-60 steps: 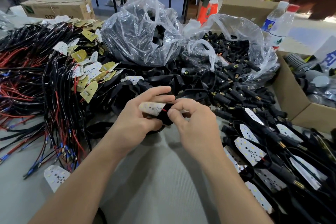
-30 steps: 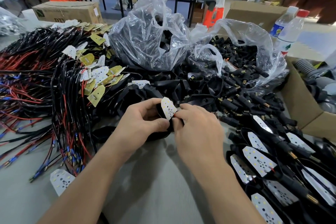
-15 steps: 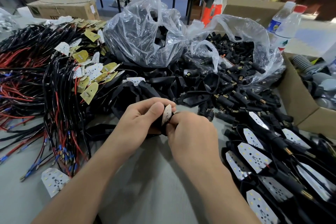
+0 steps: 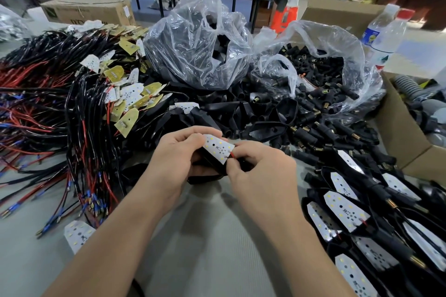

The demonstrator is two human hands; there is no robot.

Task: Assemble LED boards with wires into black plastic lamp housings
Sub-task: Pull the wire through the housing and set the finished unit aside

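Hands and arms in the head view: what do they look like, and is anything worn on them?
The left hand and right hand are a person's bare hands with no gloves, and no ring shows on the fingers. The left forearm and right forearm are uncovered as far as the picture's edge, with no sleeve, watch or wristband in sight.

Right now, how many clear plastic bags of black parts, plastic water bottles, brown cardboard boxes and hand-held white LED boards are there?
Clear plastic bags of black parts: 2
Plastic water bottles: 2
Brown cardboard boxes: 3
White LED board in left hand and right hand: 1
Total: 8
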